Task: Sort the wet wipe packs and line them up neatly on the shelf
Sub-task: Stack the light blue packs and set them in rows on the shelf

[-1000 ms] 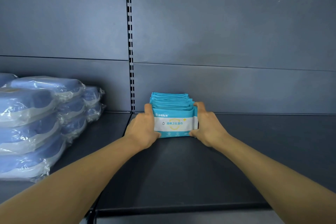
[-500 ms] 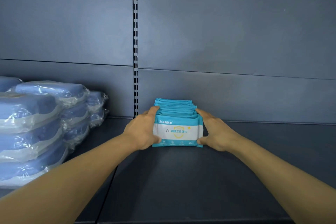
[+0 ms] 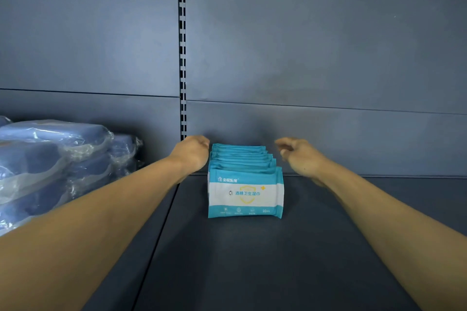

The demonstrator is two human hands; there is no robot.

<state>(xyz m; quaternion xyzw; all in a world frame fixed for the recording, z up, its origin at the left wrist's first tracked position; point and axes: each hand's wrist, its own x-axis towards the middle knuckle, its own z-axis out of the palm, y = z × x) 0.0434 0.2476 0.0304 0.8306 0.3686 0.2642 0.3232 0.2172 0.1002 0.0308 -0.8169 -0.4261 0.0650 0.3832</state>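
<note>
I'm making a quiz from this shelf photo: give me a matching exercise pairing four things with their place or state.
Things:
1. row of teal wipe packs
2. plastic-wrapped blue bundles
3. left hand
4. slotted upright

Places or states:
A. stacked at the far left
B. on the back wall
C. standing between the hands
D. beside the row's left rear

Pairs: 1-C, 2-A, 3-D, 4-B
</note>
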